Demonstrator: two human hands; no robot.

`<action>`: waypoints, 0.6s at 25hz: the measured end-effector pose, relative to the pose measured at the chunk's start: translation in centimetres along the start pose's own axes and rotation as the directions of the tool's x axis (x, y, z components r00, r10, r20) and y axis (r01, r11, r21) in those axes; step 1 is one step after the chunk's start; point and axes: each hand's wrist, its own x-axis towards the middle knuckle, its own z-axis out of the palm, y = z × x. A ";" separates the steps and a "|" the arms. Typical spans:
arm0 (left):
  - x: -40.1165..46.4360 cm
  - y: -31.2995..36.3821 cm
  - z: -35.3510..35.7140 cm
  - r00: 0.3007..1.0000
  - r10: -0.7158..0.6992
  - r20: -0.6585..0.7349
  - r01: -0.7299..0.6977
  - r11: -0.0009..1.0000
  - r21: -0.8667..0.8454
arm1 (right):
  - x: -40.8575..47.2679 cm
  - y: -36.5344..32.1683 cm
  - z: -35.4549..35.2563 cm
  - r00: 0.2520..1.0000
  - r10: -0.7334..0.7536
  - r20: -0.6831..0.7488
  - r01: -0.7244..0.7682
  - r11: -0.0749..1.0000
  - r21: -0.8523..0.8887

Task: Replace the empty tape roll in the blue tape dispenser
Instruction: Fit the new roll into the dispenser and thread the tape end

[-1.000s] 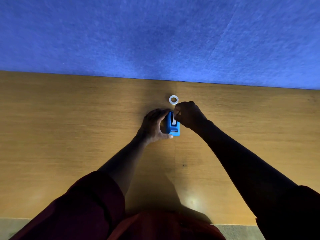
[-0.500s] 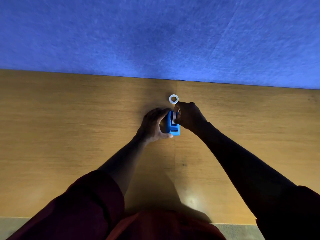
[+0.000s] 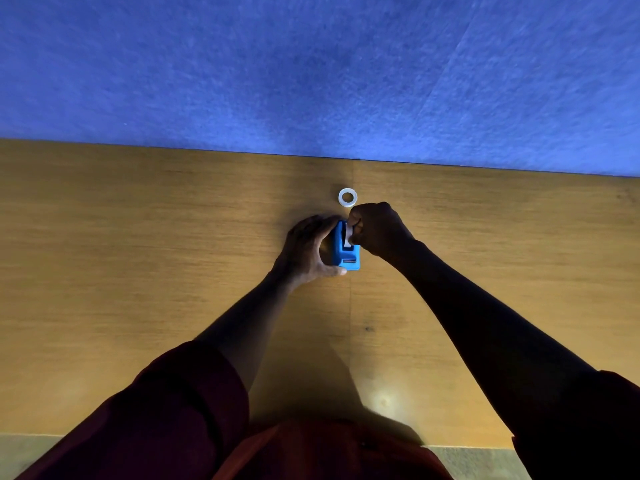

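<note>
Our left hand (image 3: 306, 249) cups the blue tape dispenser (image 3: 345, 251) at frame centre, steadying it, while our right hand (image 3: 375, 230) pinches the white roll (image 3: 347, 234) in its slot. 1 white ring (image 3: 347, 197) lies just above, likely set aside.

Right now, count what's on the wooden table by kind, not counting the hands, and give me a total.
Blue tape dispenser: 1, held by the left hand
White ring lying flat behind the dispenser: 1
White piece at the top of the dispenser, pinched by the right hand: 1, too hidden to name for sure
Total: 3
</note>
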 end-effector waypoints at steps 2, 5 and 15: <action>-0.1 0.0 0.1 1.000 0.010 -0.022 -0.010 1.000 -0.014 | 0.1 0.0 -0.1 1.000 0.008 0.015 -0.008 1.000 0.023; 0.0 0.0 0.1 0.999 0.021 -0.037 -0.021 1.000 -0.017 | 0.3 0.1 -0.1 0.999 0.029 0.023 -0.029 0.999 0.014; 0.1 -0.2 0.3 0.998 0.027 -0.048 -0.028 1.000 -0.008 | 0.3 0.3 -0.4 1.000 -0.009 0.000 0.009 1.000 0.004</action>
